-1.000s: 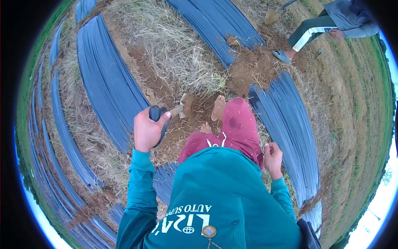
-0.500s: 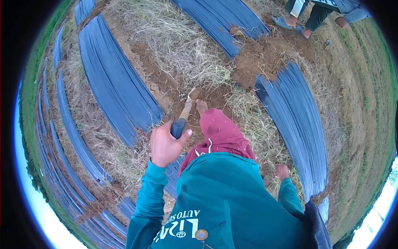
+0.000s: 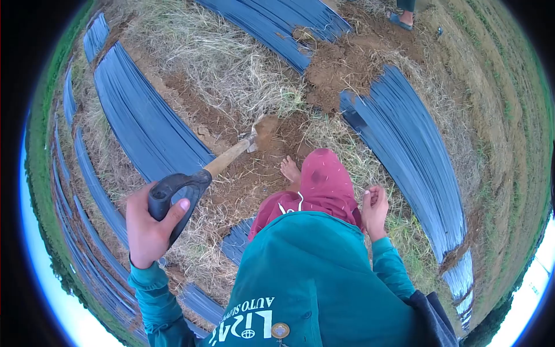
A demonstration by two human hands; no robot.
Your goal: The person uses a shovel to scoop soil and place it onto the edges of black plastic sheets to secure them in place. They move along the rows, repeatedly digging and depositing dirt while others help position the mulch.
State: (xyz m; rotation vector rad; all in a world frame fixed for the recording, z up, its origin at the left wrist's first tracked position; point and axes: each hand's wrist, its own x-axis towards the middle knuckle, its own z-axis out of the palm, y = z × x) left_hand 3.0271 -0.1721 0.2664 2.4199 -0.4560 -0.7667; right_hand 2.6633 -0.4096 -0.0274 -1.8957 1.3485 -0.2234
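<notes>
My left hand (image 3: 151,222) is wrapped round the black D-shaped grip of a shovel (image 3: 228,157) out to the left. The wooden shaft slants up to the right, and the soil-smeared blade (image 3: 266,132) rests at the bare brown dirt in front of my foot (image 3: 290,170). Loosely curled, my right hand (image 3: 375,211) hangs beside my right thigh with the thumb apart from the fingers. Nothing shows in it. Dry grass lies beneath it.
Strips of dark plastic sheeting (image 3: 141,110) cover long beds on the left, and another strip (image 3: 407,156) runs along the right. Loose soil (image 3: 341,69) lies heaped between sheets ahead. At the top right, another person's sandalled foot (image 3: 400,22) shows.
My left hand has swung outward to the left, tilting the shovel lower. My right hand has come forward beside my thigh. The other person is now mostly out of view.
</notes>
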